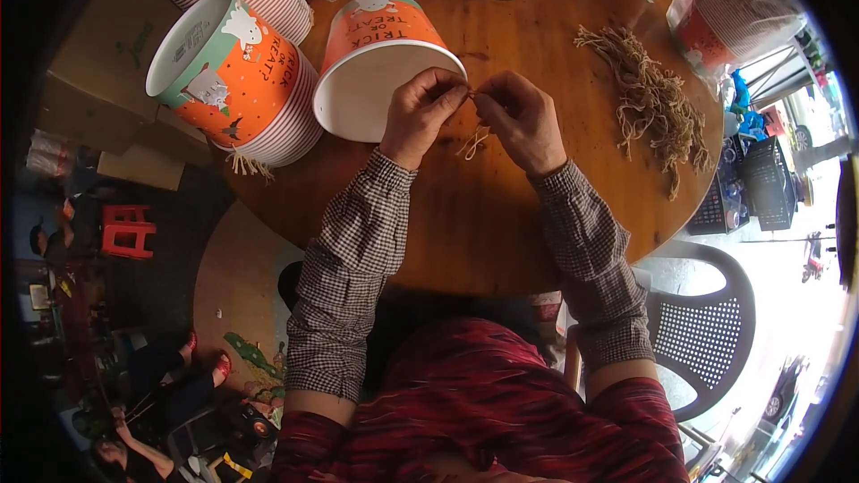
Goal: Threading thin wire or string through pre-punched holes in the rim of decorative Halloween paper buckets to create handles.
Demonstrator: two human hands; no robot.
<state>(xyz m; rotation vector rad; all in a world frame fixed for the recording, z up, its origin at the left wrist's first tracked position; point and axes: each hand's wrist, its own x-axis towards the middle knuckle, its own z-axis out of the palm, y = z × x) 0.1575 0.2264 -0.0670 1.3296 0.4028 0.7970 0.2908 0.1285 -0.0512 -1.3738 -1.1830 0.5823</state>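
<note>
In the head view we hold a short length of tan string between both hands just in front of the orange paper bucket, which lies on its side on the round wooden desk with its open mouth toward us. The left hand and the right hand each have their fingers clamped on the string, presumably to keep it taut. Its loose ends hang, thin and frayed. A heap of like strings lies right of the bucket, well apart.

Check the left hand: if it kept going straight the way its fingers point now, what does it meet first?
The left hand points right, pinching a tan string. First contact would likely be the right hand, whose fingertips already nearly touch it; depth unclear.
</note>
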